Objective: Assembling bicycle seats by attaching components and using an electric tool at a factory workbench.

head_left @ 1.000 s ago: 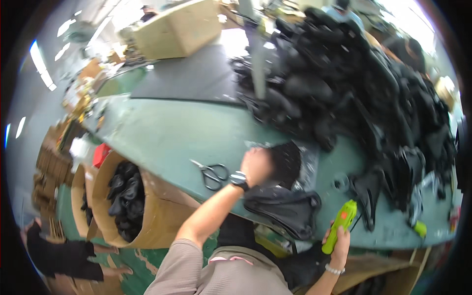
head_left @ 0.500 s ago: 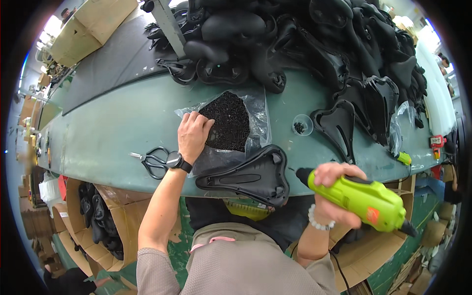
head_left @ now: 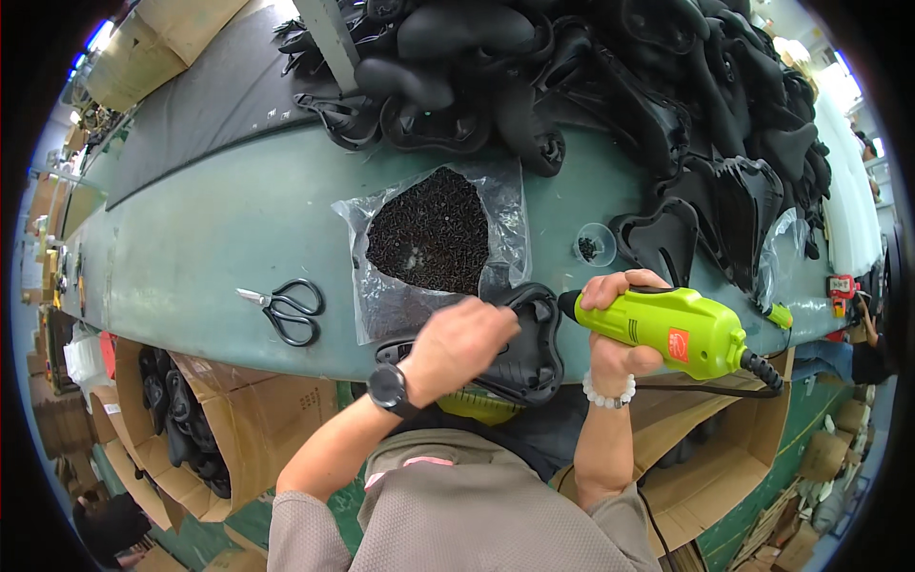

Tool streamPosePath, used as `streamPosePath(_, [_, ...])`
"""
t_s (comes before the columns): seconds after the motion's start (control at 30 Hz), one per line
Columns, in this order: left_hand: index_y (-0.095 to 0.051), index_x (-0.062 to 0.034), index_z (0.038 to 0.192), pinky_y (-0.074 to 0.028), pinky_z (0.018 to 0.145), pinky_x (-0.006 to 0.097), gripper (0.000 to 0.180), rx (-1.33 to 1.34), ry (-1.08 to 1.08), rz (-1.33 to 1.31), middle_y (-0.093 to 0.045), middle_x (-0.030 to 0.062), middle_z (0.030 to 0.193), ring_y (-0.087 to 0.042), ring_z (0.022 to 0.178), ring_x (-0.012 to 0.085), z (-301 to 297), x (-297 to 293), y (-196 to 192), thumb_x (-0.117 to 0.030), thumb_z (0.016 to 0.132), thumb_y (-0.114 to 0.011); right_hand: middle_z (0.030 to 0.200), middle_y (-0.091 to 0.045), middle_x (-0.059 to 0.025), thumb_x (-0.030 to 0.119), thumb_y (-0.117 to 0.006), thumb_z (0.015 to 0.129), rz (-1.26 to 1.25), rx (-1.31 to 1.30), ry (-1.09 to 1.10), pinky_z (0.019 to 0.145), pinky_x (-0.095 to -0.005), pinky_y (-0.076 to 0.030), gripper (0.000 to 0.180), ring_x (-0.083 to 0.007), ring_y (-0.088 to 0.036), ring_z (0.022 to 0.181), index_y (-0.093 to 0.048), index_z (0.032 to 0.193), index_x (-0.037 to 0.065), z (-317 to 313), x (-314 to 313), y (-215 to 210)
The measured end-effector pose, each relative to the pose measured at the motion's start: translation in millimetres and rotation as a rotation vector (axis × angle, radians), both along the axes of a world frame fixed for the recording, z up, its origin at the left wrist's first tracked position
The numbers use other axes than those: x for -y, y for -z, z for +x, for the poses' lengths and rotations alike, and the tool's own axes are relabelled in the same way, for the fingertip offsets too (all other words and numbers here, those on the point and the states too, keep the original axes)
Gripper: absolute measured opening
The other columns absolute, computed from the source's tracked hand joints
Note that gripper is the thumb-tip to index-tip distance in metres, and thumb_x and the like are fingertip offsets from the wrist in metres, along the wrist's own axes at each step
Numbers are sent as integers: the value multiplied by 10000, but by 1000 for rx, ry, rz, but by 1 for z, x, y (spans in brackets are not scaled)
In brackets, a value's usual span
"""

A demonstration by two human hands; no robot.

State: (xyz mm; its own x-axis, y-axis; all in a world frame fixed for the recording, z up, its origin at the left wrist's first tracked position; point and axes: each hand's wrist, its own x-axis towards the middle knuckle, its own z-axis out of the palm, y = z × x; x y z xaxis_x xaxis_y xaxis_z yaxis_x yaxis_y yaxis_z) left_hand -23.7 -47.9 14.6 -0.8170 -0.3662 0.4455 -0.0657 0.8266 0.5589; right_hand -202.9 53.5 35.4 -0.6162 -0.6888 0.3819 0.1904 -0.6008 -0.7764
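My right hand (head_left: 615, 355) is wrapped round a lime-green electric screwdriver (head_left: 701, 334), its black tip toward the left and its cable trailing right. My left hand (head_left: 462, 345), slightly blurred, is over a black bicycle saddle (head_left: 541, 357), which lies underside up at the table's near edge. Its fingers are pinched together; whatever is between them is too small to make out. The hand and wrist hide the saddle's middle. Just beyond, a heap of small black screws (head_left: 429, 224) rests on a clear plastic bag (head_left: 515, 205).
Black-handled scissors (head_left: 294, 310) lie left on the green table (head_left: 210, 257). A clear cup (head_left: 597, 245) with a few screws stands right of the bag. Saddle shells (head_left: 660, 236) and a large saddle pile (head_left: 467, 57) fill the back. Cardboard boxes (head_left: 253, 419) stand below the near edge.
My left hand has moved from the screw heap toward me and right, over the saddle. My right hand has brought the screwdriver slightly left and away from me, nearer the saddle.
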Motion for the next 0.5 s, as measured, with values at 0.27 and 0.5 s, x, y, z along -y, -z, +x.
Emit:
streamPosePath(0.27, [-600, -56, 922, -505, 713, 356, 146, 125, 170, 118, -556, 68, 816, -563, 795, 246, -12, -24, 29, -159, 856, -679, 834, -576, -80, 784, -740, 629, 97, -64, 30, 681, -351, -462, 967, -220, -553, 730, -521, 1231, 60, -1, 7, 2])
streamPosePath(0.5, [-624, -55, 836, -495, 719, 360, 135, 57, 202, 181, -552, 67, 806, -554, 776, 260, -15, -22, 34, -165, 836, -702, 882, -612, -118, 589, -831, 696, 71, -109, -47, 726, -329, -499, 809, -218, -596, 810, -515, 1148, -2, 7, 15, -5])
